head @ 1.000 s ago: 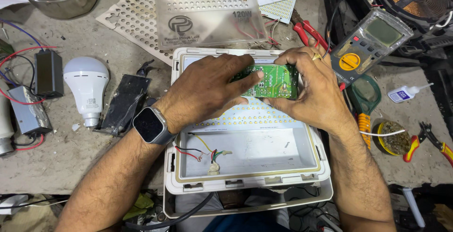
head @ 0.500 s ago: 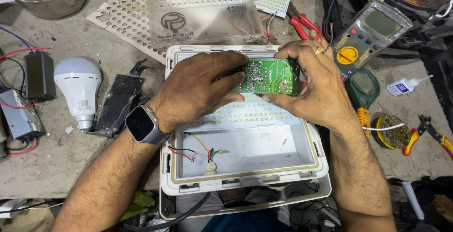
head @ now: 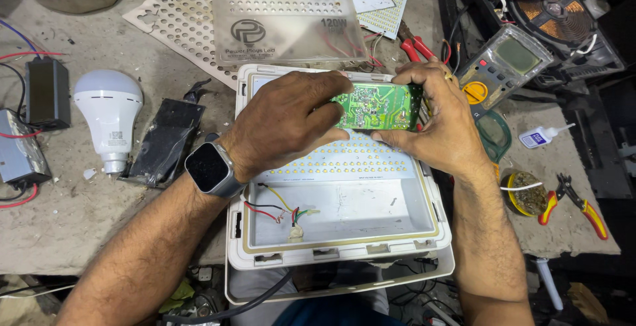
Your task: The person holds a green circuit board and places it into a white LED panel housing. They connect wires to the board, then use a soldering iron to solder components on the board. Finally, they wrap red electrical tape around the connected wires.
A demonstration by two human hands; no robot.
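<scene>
Left hand: the left hand (head: 291,122) pinches the left end of the green circuit board (head: 377,106), fingers curled over its top edge.
Right hand: the right hand (head: 434,117) clamps the board's right end, thumb underneath.
Board position: held between both hands, just above the LED panel (head: 351,160) of the open white lamp housing (head: 344,246).
Handling: probably light and stiff, but fragile; the solder side looks prickly, so its bare edges seem the safest hold.
Below the left hand: loose coloured wires (head: 281,210) in the housing.
Beyond the right hand: a multimeter (head: 507,64) on the table (head: 79,226).
Left of the left hand: a white bulb (head: 109,117).
</scene>
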